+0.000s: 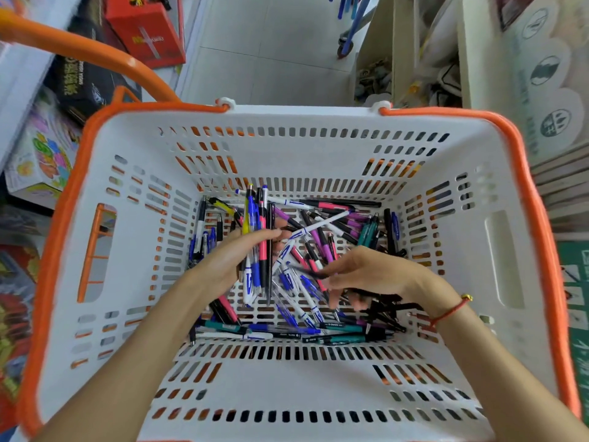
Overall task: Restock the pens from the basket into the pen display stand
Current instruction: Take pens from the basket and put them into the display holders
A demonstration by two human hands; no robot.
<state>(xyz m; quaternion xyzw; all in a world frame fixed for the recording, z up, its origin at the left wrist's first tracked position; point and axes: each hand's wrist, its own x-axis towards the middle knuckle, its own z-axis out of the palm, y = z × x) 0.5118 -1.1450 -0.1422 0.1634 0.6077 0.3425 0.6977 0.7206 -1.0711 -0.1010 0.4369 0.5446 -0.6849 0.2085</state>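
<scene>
A: Pens (306, 272), where are they?

B: Loose heap on the floor of the basket (287, 381), spread wall to wall, thickest twd the far wall and the right wall. Blue/white, pink/black, purple, teal, one yellow near the far left corner.

A: Basket itself?

B: White slotted plastic w/ orange rim. Orange handle (79, 49) swung out past the far left corner.

A: Left hand?

B: Left hand (229, 260) is inside, just left of centre, fingers curled round a bundle of pens (259, 250) – blue/white, pink, black, yellow. The bundle runs from far wall twd near wall, tips sticking out both sides of the fist.

A: Right hand?

B: Right hand (369, 275) is right of centre, low over the heap, fingers bent down among the pens. A dark pen (307, 272) is at its fingertips, blurred; looks pinched. Red cord bracelet (449, 311) at the wrist.

A: Around the basket?

B: Red box (143, 27) and dark box (86, 81) beyond the far left corner, colourful boxes along the left side, pale shelving on the right.
</scene>
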